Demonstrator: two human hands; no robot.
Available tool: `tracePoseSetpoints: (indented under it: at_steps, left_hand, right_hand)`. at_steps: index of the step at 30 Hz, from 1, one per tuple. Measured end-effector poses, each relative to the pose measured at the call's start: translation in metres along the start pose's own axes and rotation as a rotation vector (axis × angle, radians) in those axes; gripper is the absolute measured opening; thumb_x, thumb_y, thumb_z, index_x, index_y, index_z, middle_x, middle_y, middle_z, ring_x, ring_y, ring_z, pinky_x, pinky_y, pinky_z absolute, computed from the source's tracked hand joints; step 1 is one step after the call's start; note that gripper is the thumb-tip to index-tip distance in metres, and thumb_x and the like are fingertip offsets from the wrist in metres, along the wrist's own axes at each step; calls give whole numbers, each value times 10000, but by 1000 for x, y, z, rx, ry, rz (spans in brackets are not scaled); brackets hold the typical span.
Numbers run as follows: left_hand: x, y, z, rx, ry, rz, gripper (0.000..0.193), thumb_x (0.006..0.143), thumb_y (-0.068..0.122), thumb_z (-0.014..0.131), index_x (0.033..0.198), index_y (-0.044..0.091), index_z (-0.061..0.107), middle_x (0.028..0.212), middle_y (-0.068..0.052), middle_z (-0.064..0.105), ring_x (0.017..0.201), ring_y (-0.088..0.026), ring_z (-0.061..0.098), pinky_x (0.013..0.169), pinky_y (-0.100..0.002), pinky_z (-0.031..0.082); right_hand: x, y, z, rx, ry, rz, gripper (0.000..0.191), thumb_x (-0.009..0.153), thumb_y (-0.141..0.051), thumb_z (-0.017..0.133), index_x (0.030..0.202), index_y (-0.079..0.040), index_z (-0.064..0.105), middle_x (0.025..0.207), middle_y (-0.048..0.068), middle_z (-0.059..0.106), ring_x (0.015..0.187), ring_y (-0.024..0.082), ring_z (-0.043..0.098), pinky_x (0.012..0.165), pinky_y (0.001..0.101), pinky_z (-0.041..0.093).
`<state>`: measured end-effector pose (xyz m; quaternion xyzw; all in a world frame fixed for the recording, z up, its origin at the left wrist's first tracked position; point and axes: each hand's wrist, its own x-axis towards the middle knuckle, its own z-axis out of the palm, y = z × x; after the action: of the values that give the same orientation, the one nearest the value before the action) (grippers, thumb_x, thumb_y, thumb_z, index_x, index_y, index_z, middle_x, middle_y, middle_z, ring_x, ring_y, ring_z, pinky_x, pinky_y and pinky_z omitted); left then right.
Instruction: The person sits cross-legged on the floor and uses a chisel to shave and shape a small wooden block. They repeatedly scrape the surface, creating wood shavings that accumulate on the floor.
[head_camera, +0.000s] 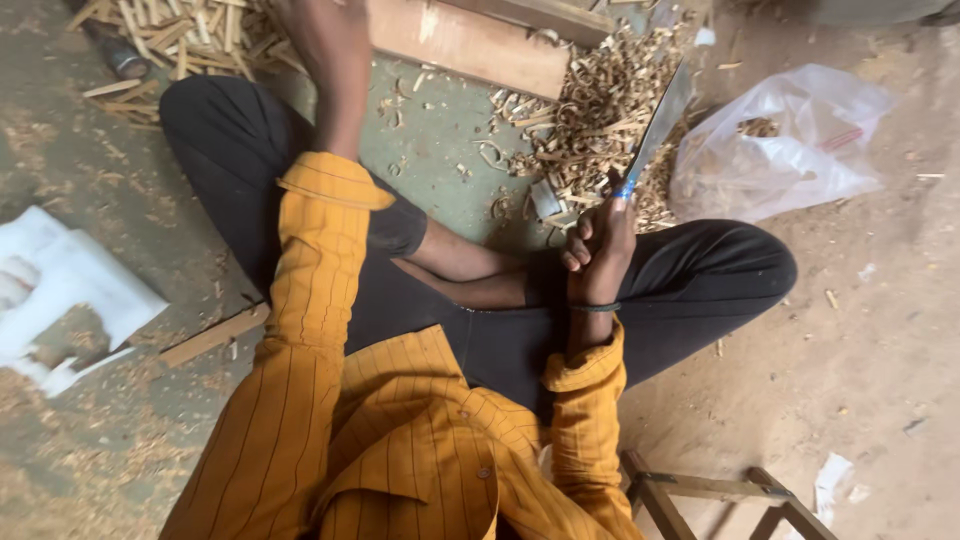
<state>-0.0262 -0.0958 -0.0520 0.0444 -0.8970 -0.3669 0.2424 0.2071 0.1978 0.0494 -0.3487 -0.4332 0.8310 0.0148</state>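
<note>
I sit cross-legged on the floor in black trousers and a yellow striped shirt. My right hand (598, 248) grips the handle of a large knife (657, 122), whose broad blade points up and away over a heap of wood shavings (590, 110). My left arm stretches forward towards the top edge of the view; only the wrist and back of my left hand (318, 30) show, its fingers cut off by the frame. It reaches near a pile of thin wooden sticks (190, 30), and I cannot see whether it holds any.
A wooden plank (470, 45) lies ahead beside the shavings. A clear plastic bag (780, 145) with shavings sits at right. White torn paper (60, 290) lies at left, a wood strip (212, 336) beside my knee. A wooden stool frame (710, 495) stands at lower right.
</note>
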Motion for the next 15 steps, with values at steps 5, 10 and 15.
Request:
tracePoseSetpoints:
  at_steps: [5,10,15]
  left_hand:
    - [-16,8,-14,-625,-424,-433,217,977,188,738,1002,-17,674,820,-146,733,650,-225,730,574,-353,591]
    - [-60,37,34,-811,-653,-899,324,990,226,660,1046,-93,655,945,-238,775,788,-275,807,691,-372,678]
    - [-54,37,56,-962,-456,-924,319,962,112,605,1057,-192,599,933,-337,751,816,-380,826,725,-416,659]
  right_hand:
    - [0,-4,9,0,-101,5,509,1080,-410,504,1512,-148,443,766,-8,432,489,50,327,397,193,284]
    - [-8,-8,14,1,-116,29,541,1088,-403,502,1551,-132,430,759,-13,414,490,45,315,409,191,292]
    - [-5,-10,16,0,-93,6,520,1083,-373,490,1527,-119,403,738,-14,409,472,48,315,389,191,286]
